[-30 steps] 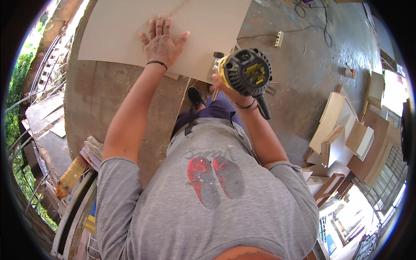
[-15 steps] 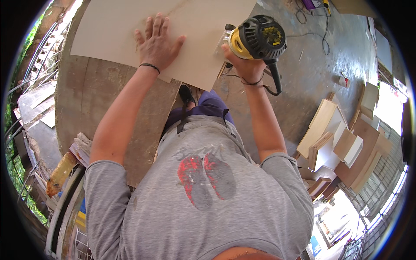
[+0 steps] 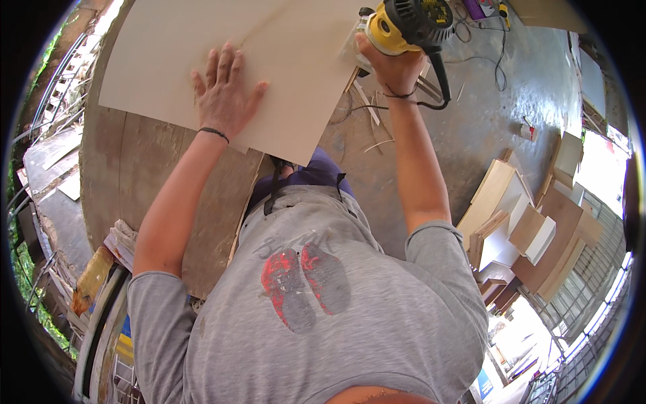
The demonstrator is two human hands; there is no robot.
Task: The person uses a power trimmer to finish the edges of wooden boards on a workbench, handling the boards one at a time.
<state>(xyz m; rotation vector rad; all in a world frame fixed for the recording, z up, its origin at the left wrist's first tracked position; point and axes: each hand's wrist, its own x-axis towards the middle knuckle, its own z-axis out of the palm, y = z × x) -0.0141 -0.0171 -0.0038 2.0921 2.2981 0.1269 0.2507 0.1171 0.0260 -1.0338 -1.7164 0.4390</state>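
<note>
A large white board (image 3: 296,87) lies flat on a worn wooden workbench (image 3: 155,145). My left hand (image 3: 225,97) rests palm down on it, fingers spread, near its closer edge. At the board's right edge, my right hand (image 3: 396,69) is wrapped round a yellow and black trim router (image 3: 404,28). The router's clear base sits against the board's edge; its bit is hidden from view. From the router's top a thick black cord (image 3: 442,77) bends down past my right wrist. The top of the router is cut off by the picture's upper rim.
Thin offcut strips (image 3: 369,104) lie on the floor below the board's right edge. Wooden boxes and panels (image 3: 501,192) are stacked at the right. A loose cable (image 3: 501,64) and a small white can (image 3: 527,132) are on the floor. Scrap wood (image 3: 121,242) is piled at the left.
My right hand has carried the router farther away along the board's right edge. The whole view has shifted slightly, while my left hand stays flat on about the same part of the board.
</note>
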